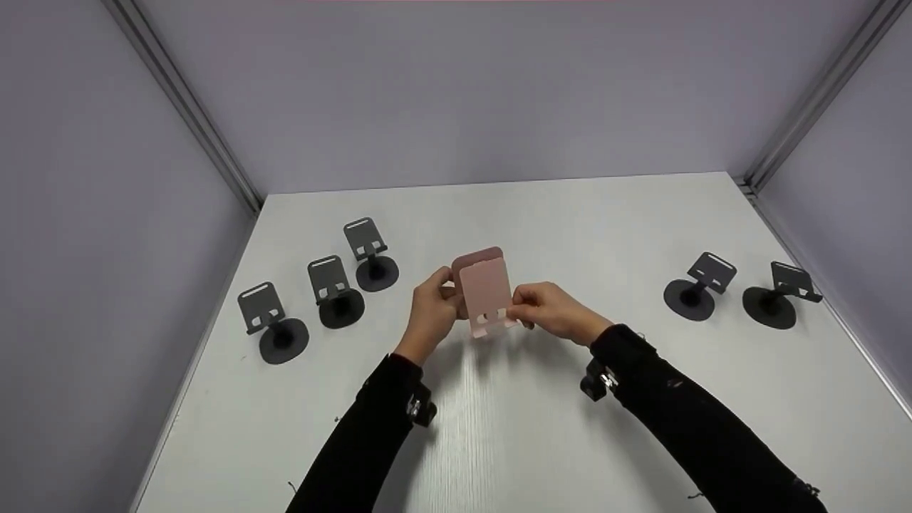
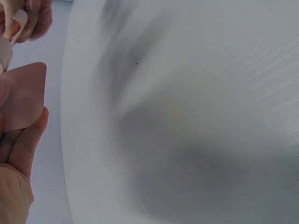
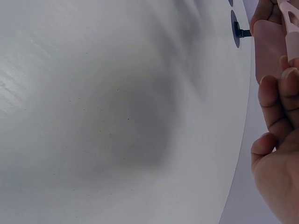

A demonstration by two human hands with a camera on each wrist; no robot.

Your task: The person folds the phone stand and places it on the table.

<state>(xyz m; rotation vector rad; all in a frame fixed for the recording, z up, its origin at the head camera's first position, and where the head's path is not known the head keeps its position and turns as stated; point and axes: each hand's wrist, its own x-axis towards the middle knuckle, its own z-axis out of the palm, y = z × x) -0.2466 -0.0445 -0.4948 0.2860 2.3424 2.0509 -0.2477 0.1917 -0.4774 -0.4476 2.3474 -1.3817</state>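
Note:
A pink phone stand (image 1: 486, 288) is held up over the middle of the table, its two plates folded close together with the lipped end toward me. My left hand (image 1: 433, 310) grips it at the left edge; in the left wrist view a rounded pink plate (image 2: 28, 95) lies between the fingers and thumb. At the lower right corner, near the lip and cut-outs, my right hand (image 1: 556, 312) pinches the front plate. The right wrist view shows the fingertips (image 3: 268, 88) of that hand right at the stand, whose rear plate (image 3: 270, 51) is partly covered.
Three dark grey phone stands with round bases stand at the left: a near one (image 1: 283, 342), a middle one (image 1: 342, 308) and a far one (image 1: 377, 273). Two more, an inner one (image 1: 690, 299) and an outer one (image 1: 769, 308), stand right. Walls enclose the white table (image 1: 570, 235).

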